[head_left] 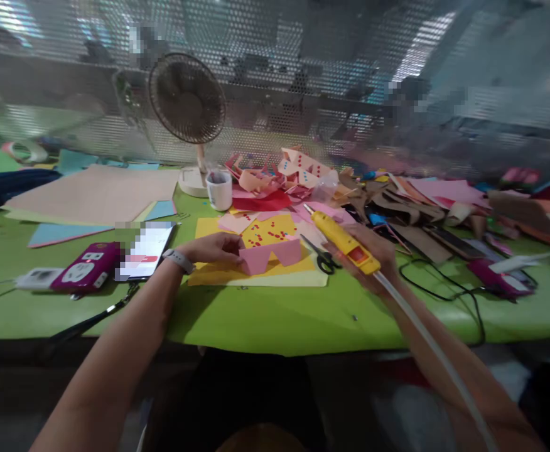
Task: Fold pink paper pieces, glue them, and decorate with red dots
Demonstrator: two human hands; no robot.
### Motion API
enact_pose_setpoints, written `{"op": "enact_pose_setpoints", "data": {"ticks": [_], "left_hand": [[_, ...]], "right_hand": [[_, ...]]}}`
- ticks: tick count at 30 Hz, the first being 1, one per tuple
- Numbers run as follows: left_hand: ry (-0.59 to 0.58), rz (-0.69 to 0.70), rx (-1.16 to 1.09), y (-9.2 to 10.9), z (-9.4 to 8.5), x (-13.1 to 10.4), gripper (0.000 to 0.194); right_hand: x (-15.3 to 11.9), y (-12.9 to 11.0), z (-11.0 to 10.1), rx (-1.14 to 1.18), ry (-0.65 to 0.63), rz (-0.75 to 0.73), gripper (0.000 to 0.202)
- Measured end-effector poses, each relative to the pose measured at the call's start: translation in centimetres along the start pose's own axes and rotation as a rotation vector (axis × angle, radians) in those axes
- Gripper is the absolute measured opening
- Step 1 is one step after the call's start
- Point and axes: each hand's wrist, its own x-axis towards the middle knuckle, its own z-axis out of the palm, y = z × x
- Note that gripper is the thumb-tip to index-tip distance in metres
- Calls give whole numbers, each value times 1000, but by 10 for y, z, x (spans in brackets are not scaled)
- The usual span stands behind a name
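My left hand (218,248) pinches the left end of a pink paper strip (256,258) with notches cut in its lower edge. The strip stands up over yellow sheets (209,271). Small red dots (268,235) lie scattered on the yellow paper behind it. In my right hand (373,251) is a yellow pen-shaped glue gun (345,242), its metal nozzle pointing up and left. A pale, translucent cord or stick trails from its rear end. Black-handled scissors (326,260) lie just left of my right hand, partly on the yellow paper.
At the back stand a fan (188,100) and a white cup (220,190), beside a heap of dotted pink paper shapes (298,166). Large paper sheets (96,191), a phone (147,251) and a purple power strip (86,269) lie left. Paper scraps (397,207) and a black cable (437,292) lie right.
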Motion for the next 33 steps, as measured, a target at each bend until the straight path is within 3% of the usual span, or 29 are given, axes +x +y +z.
{"op": "enact_pose_setpoints", "data": {"ticks": [6, 11, 17, 22, 27, 30, 33], "left_hand": [[-15, -65, 68, 9, -1, -1, 30], [-14, -115, 57, 11, -1, -2, 33], [-15, -114, 106, 14, -1, -2, 32], [-23, -106, 118, 11, -2, -1, 33], [-27, -120, 103, 9, -3, -2, 33], [-21, -115, 101, 9, -3, -2, 33], [-26, -115, 83, 9, -3, -2, 33]], "right_hand": [[-46, 76, -43, -278, 8, 240, 23], [-95, 131, -52, -316, -261, 416, 45], [-103, 173, -60, -285, -491, 569, 60], [-93, 185, -64, -234, -605, 579, 69], [-89, 184, -70, -175, -671, 616, 65], [-79, 174, -79, -194, -720, 604, 65], [-60, 149, -75, -263, -607, 549, 49]]}}
